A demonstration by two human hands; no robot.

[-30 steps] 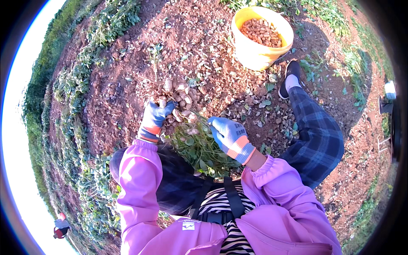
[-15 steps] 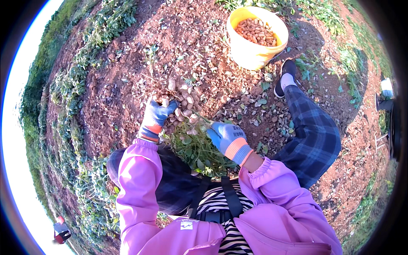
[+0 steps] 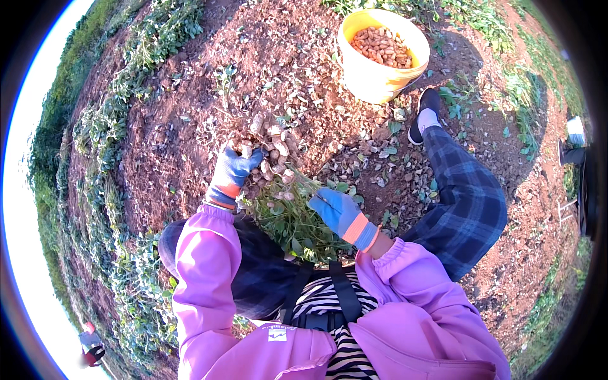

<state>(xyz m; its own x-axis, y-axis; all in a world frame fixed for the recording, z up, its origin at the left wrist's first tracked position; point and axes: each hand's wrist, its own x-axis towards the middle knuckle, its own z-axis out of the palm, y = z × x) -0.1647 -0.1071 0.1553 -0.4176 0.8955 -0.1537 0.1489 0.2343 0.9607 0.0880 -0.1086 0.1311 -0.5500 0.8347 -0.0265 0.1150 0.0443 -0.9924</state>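
Note:
My left hand (image 3: 234, 170), in a blue-grey glove with an orange cuff, is closed around part of a cluster of soil-dusted peanuts (image 3: 278, 151) still on their roots. Between my legs lies the green leafy peanut plant (image 3: 292, 221), its stems running up toward the pods. My right hand (image 3: 337, 209), gloved alike, is closed on the plant's stems just right of the cluster. Its fingertips are partly hidden behind the back of the glove.
A yellow bucket (image 3: 379, 87) partly filled with peanuts stands ahead to the right, near my shoe (image 3: 428, 113). Dry leaves litter the brown soil (image 3: 171, 139). Rows of vines (image 3: 120, 266) run along the left. Another person (image 3: 92, 345) is far off at lower left.
My right hand has turned and dropped slightly, with its wrist shifting a little right. My left hand stays almost in place at the peanuts, which have shifted slightly.

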